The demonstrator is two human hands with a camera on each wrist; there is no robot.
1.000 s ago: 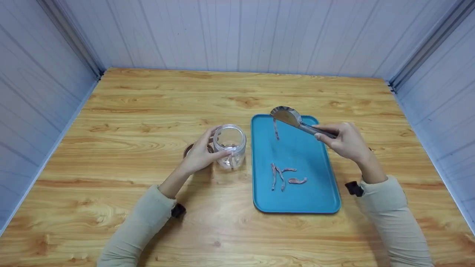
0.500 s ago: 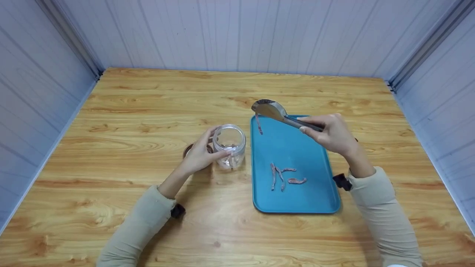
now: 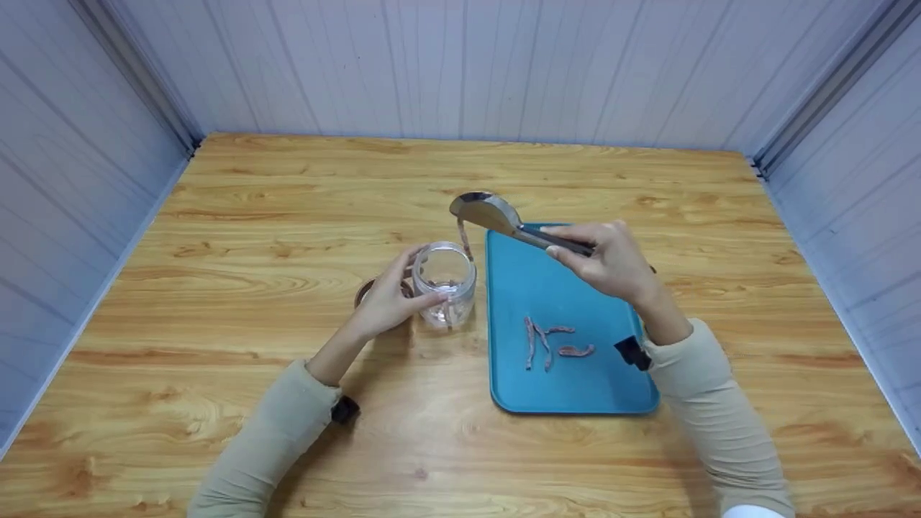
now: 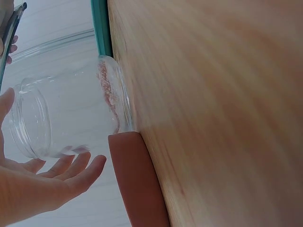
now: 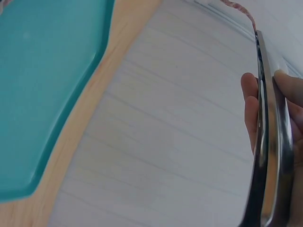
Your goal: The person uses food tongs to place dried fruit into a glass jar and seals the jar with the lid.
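Behind and at the sides: pale, dark-lined panel walls (image 3: pixel 460 72).
Underfoot of it all: yellow-brown wood-grain table (image 3: pixel 288 208).
Right of centre: flat blue-green rectangular tray (image 3: pixel 554 392), corners rounded, rim raised.
Aloft: shiny metal tongs (image 3: pixel 496 216) with a broad rounded head, which slanted leftward past the tray's far left corner.
Right grip: beige-sleeved right hand (image 3: pixel 608 262), thumb and fingers pinching the tongs' handle.
Left grip: beige-sleeved left hand (image 3: pixel 392 302), thumb in front and fingers behind, round a clear wide-mouthed jar (image 3: pixel 460 289).
Jar's place: upright on the table, just left of the tray; pinkish strips (image 4: pixel 106 87) lay at its bottom.
By the jar's base: round reddish-brown lid-like piece (image 4: pixel 139 179), flat, partly hidden by the left hand.
Tray's near half: four thin pink-brown strips (image 3: pixel 545 345), one curled and apart.
Tongs' tip: single slender pink-brown strip (image 3: pixel 464 237) hung down to the jar's far right rim; contact could not be told.
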